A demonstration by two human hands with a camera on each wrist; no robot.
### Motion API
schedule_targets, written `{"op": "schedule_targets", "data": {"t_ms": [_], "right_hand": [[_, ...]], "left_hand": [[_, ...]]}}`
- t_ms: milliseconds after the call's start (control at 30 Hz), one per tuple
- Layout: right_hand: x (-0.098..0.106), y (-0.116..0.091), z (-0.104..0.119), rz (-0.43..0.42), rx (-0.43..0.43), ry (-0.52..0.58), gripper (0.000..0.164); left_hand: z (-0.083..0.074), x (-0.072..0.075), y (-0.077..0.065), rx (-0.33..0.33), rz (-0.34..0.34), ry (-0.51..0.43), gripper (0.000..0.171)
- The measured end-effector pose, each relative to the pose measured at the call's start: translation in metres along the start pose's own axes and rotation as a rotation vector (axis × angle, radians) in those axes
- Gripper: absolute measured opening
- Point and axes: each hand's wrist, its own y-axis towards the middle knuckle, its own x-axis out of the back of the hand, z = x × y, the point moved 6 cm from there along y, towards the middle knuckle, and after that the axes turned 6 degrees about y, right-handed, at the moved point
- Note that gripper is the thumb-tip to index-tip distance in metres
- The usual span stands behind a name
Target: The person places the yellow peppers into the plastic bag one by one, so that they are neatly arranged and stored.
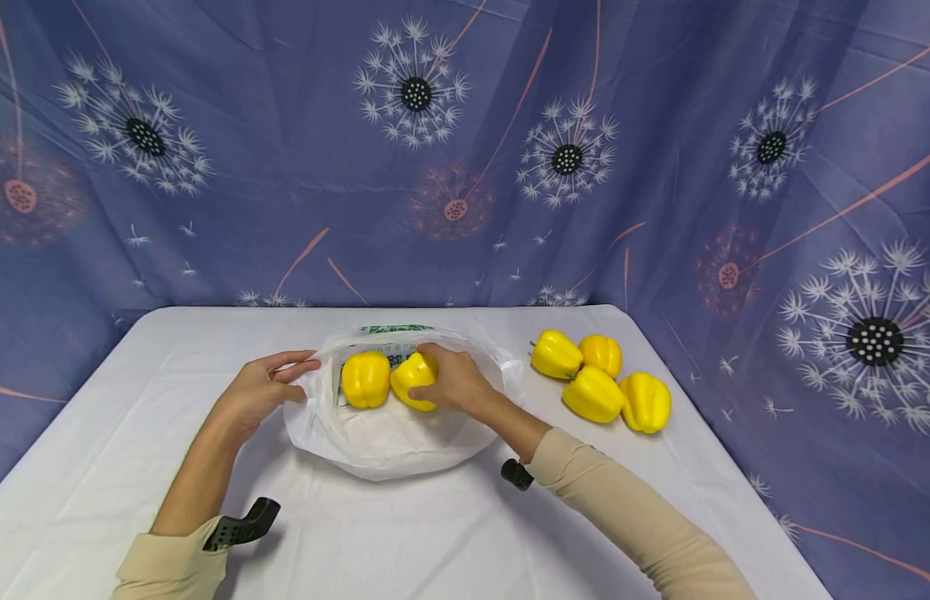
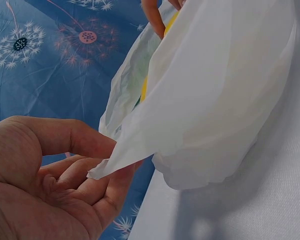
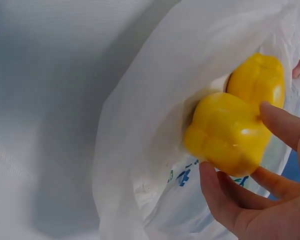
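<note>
The white bag point(image 1: 386, 468) holds two yellow peppers point(image 1: 365, 380), right fingers point(image 3: 216, 197) gripping one, left fingers point(image 2: 115, 192) apparently pinching its rim point(image 2: 127, 154).

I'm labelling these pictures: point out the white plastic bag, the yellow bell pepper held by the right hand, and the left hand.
White plastic bag point(image 2: 205, 100): left wrist view, outer wall.
Held yellow bell pepper point(image 3: 225, 132): right wrist view, rounded side.
Left hand point(image 1: 253, 392): head view, its middle.

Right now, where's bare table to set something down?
Free: the table in front of the bag, between the sleeves; and left of the left hand. Crowded: inside the bag, with two peppers and the right hand; and right of it, four more peppers.
</note>
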Motion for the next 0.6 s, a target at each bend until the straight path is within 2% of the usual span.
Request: {"op": "schedule_targets", "data": {"t_ms": [400, 600], "right_hand": [[0.0051, -0.0057, 0.0014, 0.074, -0.035, 0.0, 0.084], [0.004, -0.0051, -0.002, 0.048, -0.039, 0.014, 0.083]], "left_hand": [[0.0005, 0.0002, 0.0012, 0.0, 0.002, 0.01, 0.083], [0.0016, -0.0002, 0.0008, 0.003, 0.007, -0.009, 0.083]]}}
